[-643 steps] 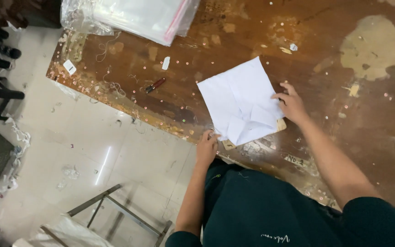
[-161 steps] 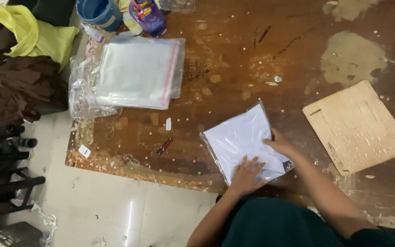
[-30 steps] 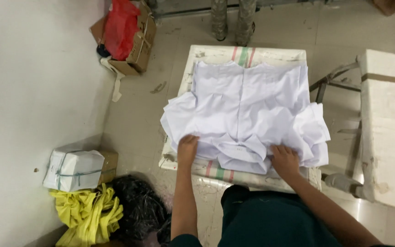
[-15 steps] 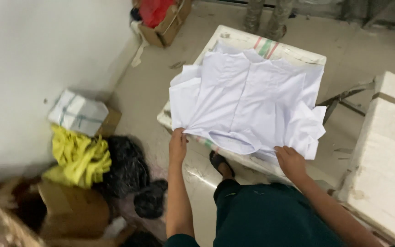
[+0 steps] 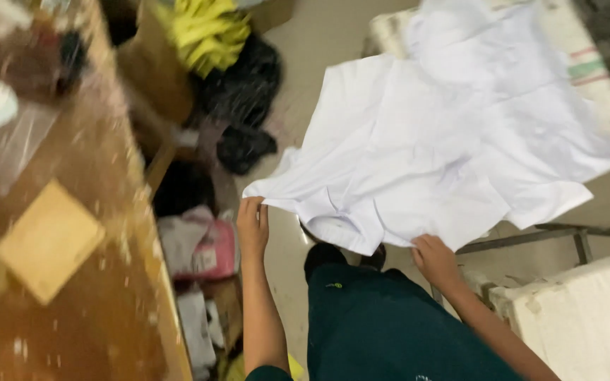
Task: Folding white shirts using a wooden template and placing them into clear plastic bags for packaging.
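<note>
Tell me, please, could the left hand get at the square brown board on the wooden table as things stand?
Probably not at once: the left hand grips the white shirt, and the board lies apart on the table.

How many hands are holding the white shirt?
2. The left hand grips the white shirt at its near left edge; the right hand grips its near right edge.

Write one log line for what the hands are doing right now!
left hand: grips edge of white cloth shirt | right hand: grips the shirt's near edge | shirt: spread in the air | brown wooden table: at left
</note>
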